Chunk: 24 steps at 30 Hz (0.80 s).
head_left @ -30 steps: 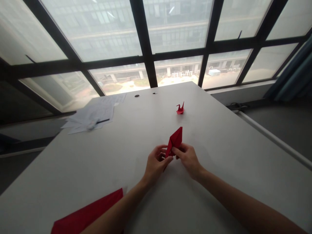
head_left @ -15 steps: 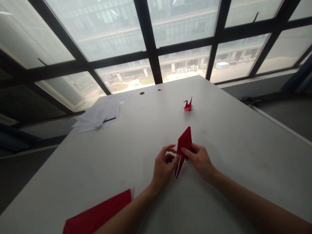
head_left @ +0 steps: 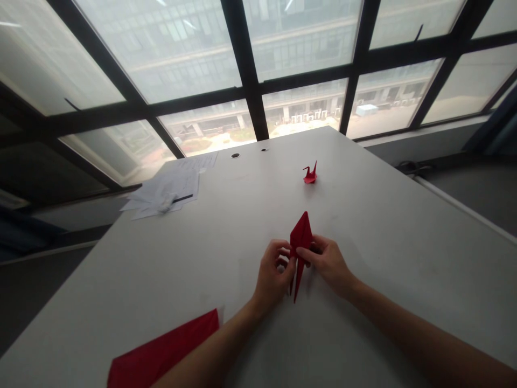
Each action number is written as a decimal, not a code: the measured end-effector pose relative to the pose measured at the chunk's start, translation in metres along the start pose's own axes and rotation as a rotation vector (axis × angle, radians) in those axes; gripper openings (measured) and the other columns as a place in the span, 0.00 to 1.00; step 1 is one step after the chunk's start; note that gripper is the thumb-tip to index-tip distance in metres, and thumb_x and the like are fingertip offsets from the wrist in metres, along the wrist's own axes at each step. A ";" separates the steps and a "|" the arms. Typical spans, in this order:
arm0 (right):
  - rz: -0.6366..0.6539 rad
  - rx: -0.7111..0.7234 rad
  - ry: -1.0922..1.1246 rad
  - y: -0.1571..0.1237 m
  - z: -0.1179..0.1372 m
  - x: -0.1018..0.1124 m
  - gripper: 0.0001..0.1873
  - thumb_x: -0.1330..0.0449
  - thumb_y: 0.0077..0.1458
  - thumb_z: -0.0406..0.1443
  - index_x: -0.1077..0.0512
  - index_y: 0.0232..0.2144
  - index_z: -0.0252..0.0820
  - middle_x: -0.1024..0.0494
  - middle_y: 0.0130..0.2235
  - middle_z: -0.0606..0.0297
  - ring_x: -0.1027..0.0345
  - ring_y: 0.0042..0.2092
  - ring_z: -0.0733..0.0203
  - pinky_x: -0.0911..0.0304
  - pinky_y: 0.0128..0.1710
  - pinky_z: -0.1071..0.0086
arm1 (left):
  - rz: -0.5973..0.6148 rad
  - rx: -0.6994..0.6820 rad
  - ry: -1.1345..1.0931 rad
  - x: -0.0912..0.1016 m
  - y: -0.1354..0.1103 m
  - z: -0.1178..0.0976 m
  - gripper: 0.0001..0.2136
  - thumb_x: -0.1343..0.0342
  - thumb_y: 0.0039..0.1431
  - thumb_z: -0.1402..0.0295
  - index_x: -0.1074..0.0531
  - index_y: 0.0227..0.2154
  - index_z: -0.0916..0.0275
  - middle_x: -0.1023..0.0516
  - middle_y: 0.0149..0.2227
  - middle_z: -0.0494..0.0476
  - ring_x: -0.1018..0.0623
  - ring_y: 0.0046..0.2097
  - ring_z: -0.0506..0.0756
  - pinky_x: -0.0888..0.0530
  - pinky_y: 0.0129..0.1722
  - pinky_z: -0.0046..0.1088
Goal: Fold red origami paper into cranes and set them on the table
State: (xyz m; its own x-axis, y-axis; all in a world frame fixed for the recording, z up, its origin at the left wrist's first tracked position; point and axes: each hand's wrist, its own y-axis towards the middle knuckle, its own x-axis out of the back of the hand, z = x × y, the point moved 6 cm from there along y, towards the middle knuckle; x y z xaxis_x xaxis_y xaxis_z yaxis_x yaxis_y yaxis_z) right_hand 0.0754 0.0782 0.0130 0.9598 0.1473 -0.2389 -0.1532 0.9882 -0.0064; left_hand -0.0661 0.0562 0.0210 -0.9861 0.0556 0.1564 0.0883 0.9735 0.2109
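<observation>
Lying nearest, well to the near left of the red crane (head_left: 310, 175), a red sheet (head_left: 165, 345) is resting on the white table (head_left: 363, 226), partly covered by the left forearm (head_left: 214, 347). Farther in, nearer than the crane and a little to its left, the left hand (head_left: 277, 272) is pinching the left edge of the folded red paper (head_left: 301, 234), its fingers curling. The right hand (head_left: 329, 264), nearer than the crane and slightly to its right, is pinching the same piece, its thumb lying over the front and its fingers mostly hidden behind. The folded red paper is leaning between both hands, on the near side of the crane, its broad point aiming roughly towards the crane and two thin points aiming the opposite way. Well to the left of the crane, a dark stick (head_left: 182, 199) is lying on loose papers (head_left: 181, 180) beside a pale, blurred object (head_left: 167, 203). The crane is standing upright, apart from both hands. Beyond it, dark-framed windows (head_left: 302, 40) are facing a building (head_left: 194, 54).
</observation>
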 end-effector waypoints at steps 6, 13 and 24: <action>0.014 -0.010 0.004 0.000 -0.001 -0.001 0.16 0.32 0.49 0.43 0.21 0.36 0.38 0.21 0.30 0.62 0.35 0.28 0.63 0.39 0.28 0.69 | -0.037 0.003 0.025 0.004 0.000 0.000 0.14 0.42 0.62 0.66 0.33 0.50 0.58 0.25 0.43 0.57 0.23 0.39 0.53 0.26 0.33 0.25; 0.003 0.007 -0.008 0.002 0.000 0.002 0.14 0.31 0.48 0.43 0.22 0.32 0.37 0.24 0.27 0.65 0.37 0.28 0.63 0.40 0.29 0.69 | -0.034 -0.018 0.056 0.003 0.003 -0.004 0.06 0.41 0.61 0.67 0.30 0.39 0.60 0.28 0.42 0.56 0.25 0.39 0.52 0.27 0.32 0.23; 0.017 0.003 -0.004 0.001 0.001 -0.002 0.14 0.32 0.49 0.44 0.22 0.31 0.37 0.23 0.27 0.63 0.35 0.27 0.63 0.40 0.27 0.69 | -0.169 -0.314 0.398 0.007 -0.003 -0.031 0.02 0.41 0.59 0.71 0.25 0.35 0.60 0.29 0.39 0.56 0.27 0.39 0.53 0.26 0.38 0.30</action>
State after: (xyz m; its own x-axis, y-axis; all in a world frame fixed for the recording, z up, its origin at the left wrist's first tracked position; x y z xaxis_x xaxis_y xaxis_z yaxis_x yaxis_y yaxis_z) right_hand 0.0739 0.0787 0.0141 0.9581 0.1639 -0.2350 -0.1684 0.9857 0.0009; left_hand -0.0689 0.0470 0.0519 -0.8661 -0.2440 0.4364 0.0310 0.8449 0.5340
